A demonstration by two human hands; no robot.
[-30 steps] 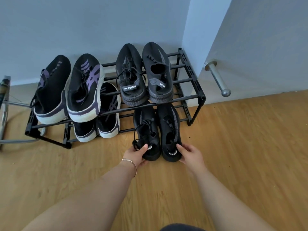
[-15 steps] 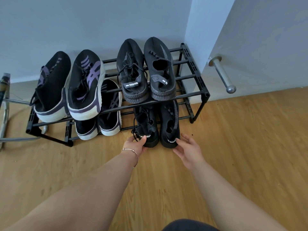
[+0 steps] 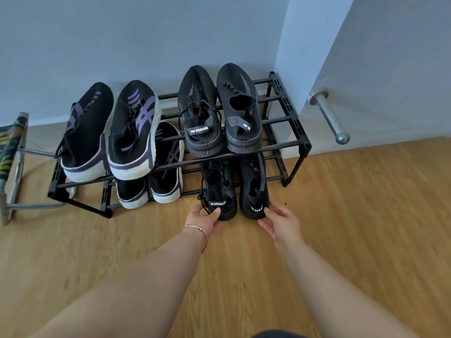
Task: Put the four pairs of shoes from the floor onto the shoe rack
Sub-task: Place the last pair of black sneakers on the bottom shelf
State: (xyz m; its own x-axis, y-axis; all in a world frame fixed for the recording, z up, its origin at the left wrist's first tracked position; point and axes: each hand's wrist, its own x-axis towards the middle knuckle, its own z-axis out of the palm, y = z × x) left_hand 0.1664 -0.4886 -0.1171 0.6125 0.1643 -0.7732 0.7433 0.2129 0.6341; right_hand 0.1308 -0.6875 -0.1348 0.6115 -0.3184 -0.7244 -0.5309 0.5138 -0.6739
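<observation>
Last pair, black knit shoes: left shoe (image 3: 220,191) and right shoe (image 3: 253,189), side by side at the right end of the rack's (image 3: 296,123) lower tier, toes in under the top tier, heels poking past the front edge over the floor (image 3: 341,215). My left hand (image 3: 203,219) is at the left shoe's heel, thumb pressed on the back of it, fingers curled beside and under it; I read that as a loose grip, not a full clamp. My right hand (image 3: 280,222) has fingers apart and mostly straight, tips touching the right shoe's heel, nothing gripped.

Other three pairs already racked: purple-striped pair (image 3: 109,132) at the top tier's left end, second striped pair (image 3: 156,172) below it, dark grey pair (image 3: 219,111) at the top tier's right end.

Step, as I judge it: final seating of pair four; task nearly done. Next move calls for a short even push on both heels so they clear the front bar, then letting go. Watch the loose lace (image 3: 202,196) at the left heel, it could snag.

Door handle (image 3: 329,115) sits right of the rack, well apart.
</observation>
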